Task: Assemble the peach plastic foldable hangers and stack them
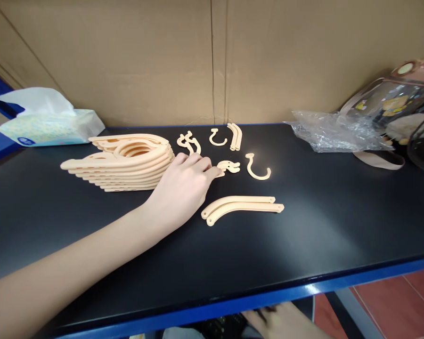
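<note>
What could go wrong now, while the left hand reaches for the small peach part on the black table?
1. The left hand touches the small connector piece only with its fingertips, so the piece may slide away on the smooth table.
2. The wrist lies close to the stack of folded hangers; a sideways move might knock it over.
3. The loose hook lies just beside the piece and may be pushed aside.

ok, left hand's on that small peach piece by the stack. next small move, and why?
Probably pinch and lift the small centre piece. The left hand lies palm down on the black table with its fingertips touching that piece, no closed grip visible. A loose hook lies just right of it and a pair of curved arms in front. The right hand is below the table edge.
</note>
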Action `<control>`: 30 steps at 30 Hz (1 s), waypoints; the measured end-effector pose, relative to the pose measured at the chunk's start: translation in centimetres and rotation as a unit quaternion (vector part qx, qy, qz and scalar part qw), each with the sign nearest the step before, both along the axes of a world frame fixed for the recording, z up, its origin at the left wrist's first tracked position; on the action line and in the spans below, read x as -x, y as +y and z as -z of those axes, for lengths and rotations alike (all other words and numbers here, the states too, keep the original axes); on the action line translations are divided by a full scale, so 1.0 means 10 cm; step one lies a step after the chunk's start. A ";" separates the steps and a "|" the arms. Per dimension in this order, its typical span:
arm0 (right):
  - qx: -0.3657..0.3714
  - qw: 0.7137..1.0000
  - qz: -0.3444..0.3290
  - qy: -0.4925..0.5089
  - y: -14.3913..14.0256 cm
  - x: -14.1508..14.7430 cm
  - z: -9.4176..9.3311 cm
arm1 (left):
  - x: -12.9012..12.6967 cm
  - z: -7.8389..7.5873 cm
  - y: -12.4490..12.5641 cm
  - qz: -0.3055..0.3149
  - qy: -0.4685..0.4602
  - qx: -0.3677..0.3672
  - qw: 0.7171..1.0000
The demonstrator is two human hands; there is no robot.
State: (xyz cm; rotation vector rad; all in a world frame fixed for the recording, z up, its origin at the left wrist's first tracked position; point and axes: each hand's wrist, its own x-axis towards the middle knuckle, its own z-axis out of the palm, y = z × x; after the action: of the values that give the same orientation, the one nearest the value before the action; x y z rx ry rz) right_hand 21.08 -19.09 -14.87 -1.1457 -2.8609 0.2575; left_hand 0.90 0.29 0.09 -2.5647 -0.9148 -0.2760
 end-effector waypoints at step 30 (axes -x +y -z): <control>-0.101 0.990 0.076 0.058 -0.15 0.01 0.46 | 0.00 0.03 0.02 0.006 -0.005 -0.018 1.000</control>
State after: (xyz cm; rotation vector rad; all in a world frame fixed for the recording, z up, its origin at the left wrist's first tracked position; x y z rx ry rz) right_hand 21.00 -20.57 -19.45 -1.2529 -2.6116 0.0252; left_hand 0.86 0.46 -0.22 -2.5390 -0.8891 -0.3061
